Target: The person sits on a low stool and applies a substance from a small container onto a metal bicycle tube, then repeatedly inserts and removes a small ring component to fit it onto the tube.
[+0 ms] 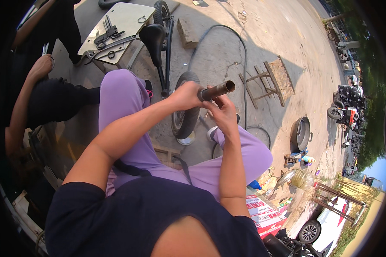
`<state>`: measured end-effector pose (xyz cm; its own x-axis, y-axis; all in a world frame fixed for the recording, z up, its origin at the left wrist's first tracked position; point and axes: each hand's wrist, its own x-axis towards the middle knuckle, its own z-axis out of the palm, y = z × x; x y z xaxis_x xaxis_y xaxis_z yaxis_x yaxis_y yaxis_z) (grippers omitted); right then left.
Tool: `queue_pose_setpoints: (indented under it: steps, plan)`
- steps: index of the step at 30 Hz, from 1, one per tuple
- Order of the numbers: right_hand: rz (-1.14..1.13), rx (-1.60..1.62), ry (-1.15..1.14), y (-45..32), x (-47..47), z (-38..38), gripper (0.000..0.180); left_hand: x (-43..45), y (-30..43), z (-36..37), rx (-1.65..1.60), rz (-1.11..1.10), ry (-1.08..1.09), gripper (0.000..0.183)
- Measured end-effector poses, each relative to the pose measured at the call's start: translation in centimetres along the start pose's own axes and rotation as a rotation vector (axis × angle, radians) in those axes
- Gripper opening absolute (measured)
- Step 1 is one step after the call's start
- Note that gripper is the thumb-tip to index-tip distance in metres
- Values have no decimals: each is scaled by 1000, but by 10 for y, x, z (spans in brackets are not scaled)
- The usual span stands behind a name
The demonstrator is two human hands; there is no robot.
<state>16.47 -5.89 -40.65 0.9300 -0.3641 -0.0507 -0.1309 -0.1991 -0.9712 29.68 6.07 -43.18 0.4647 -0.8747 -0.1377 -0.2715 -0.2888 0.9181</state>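
Observation:
A worn metal tube [223,87] with a hollow end points up between my hands, above my knees. My left hand [189,95] wraps around its lower part, just beneath a dark collar [203,95]. The thumb and fingers of my right hand [224,112] close on the tube near that collar. A small wheel [187,123] with a black tyre stands on the ground below; my hands hide whether the tube joins it. Beyond my left knee lies a black bicycle frame [168,61] with a black saddle [152,37] and a rear wheel [161,13].
A low table [128,14] at upper left bears an adjustable wrench [117,41], hex keys [107,33] and rings [142,19]. Beside it, another person's hand [41,66] holds scissors [45,48]. A hose [244,48], wooden block [187,32], folding stool [273,80] and metal basin [300,133] lie around.

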Motion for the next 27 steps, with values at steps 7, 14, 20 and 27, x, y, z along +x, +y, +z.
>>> queue_pose_setpoints:
  steps: [7, 14, 20, 27]
  plan:
    - [25, -39, 32, 0, 0, 5, 45, 0, -1, 0, 20, 1, 33, 33]
    - [85, 24, 11, -3, 1, 4, 46, 2, -2, 2, 36, -9, 53, 33]
    - [189, 239, -8, -11, 7, -3, 47, 7, 4, 0, 67, -35, 38, 38]
    - [127, 321, -49, -16, 13, -13, 51, 11, 16, -5, 27, -5, 48, 42]
